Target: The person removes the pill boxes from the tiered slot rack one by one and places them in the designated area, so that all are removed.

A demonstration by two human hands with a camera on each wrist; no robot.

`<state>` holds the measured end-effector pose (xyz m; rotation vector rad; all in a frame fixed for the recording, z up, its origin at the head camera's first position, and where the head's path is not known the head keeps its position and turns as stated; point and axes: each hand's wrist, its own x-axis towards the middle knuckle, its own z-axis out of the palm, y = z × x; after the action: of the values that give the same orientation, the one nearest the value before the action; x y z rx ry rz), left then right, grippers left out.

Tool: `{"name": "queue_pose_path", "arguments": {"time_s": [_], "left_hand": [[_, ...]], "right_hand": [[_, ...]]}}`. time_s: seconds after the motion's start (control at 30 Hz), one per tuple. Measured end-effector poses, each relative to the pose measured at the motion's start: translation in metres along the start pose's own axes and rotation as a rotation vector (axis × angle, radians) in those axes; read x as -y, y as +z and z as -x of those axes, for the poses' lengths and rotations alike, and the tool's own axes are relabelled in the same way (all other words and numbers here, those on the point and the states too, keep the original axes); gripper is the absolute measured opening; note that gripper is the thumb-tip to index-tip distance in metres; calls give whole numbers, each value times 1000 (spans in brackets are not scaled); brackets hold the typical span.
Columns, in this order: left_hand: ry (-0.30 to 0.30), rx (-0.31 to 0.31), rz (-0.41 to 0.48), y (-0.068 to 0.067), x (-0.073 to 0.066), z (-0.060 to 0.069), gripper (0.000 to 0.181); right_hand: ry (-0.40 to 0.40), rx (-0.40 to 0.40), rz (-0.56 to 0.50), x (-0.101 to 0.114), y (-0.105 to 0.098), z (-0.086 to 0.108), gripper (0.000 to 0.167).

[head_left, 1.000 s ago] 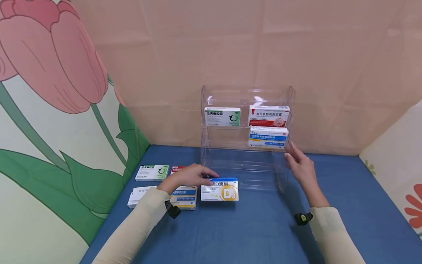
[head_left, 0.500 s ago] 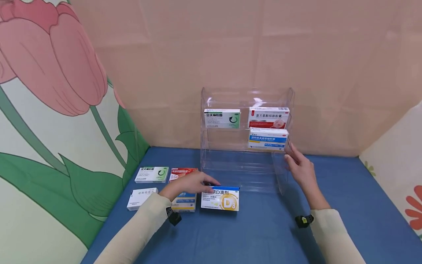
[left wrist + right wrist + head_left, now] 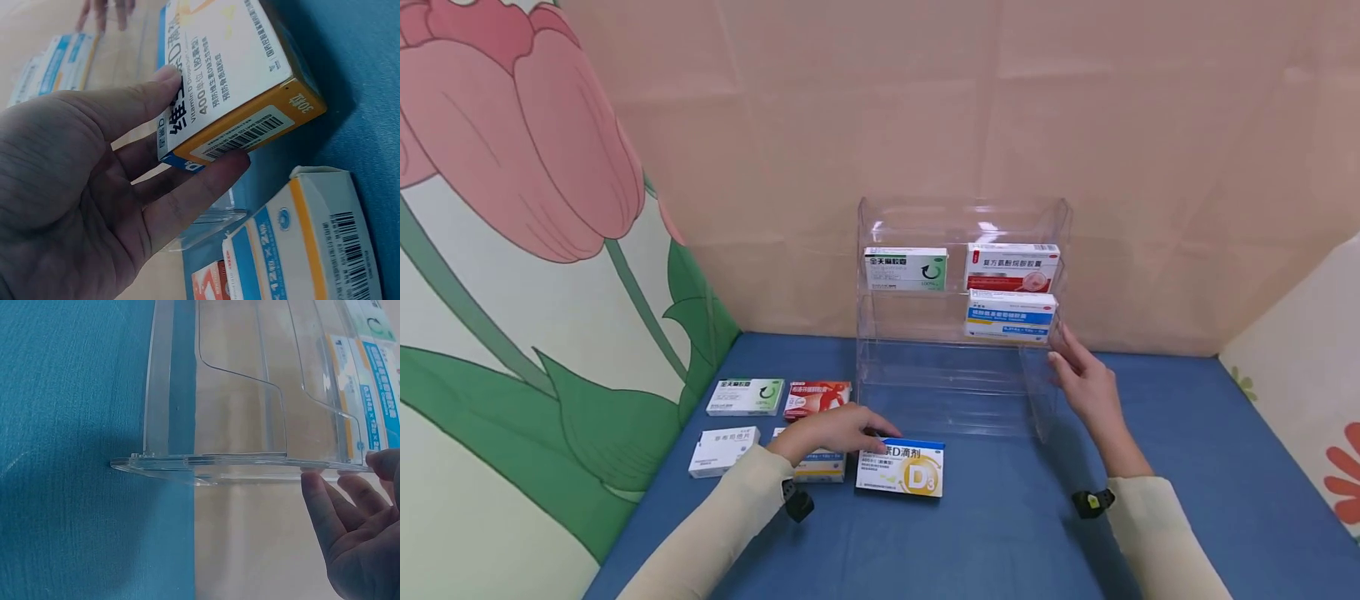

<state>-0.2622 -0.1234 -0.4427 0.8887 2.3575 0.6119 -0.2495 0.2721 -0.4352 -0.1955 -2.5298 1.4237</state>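
Observation:
My left hand [image 3: 842, 432] pinches a white, blue and orange vitamin D box [image 3: 901, 468] at its upper left, thumb on the front face. In the left wrist view this medicine box [image 3: 231, 69] shows its orange barcode end. The box sits low over the blue cloth; whether it touches is hard to tell. At the clear plastic display rack [image 3: 947, 362], my right hand [image 3: 1090, 385] grips the right side edge. The right wrist view shows the thumb and fingertips [image 3: 312, 481] against the side panel. The rack holds a green-white box [image 3: 906, 269], a red-white box [image 3: 1012, 267] and a blue-white box [image 3: 1011, 317].
Left of the rack lie a green-white box [image 3: 745, 397], a red box [image 3: 817, 398], a white box [image 3: 724, 452] and a blue-white box [image 3: 820, 468], partly behind my left hand. The blue cloth [image 3: 985, 542] spreads in front. A beige backdrop [image 3: 805, 167] stands behind the rack.
My left hand has brought the vitamin D box down and nearer to me, and its face tilts back more. The red box is less covered now. My right hand stays at the rack.

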Motion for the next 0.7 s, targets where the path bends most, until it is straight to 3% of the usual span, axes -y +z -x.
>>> {"name": "queue_pose_path", "arguments": {"time_s": [0.4, 0.7], "left_hand": [[4, -56, -88, 10, 3, -4, 38], [28, -122, -131, -2, -23, 1, 41]], "right_hand": [[10, -9, 9, -1, 1, 1, 62], [7, -6, 5, -3, 1, 1, 62]]}}
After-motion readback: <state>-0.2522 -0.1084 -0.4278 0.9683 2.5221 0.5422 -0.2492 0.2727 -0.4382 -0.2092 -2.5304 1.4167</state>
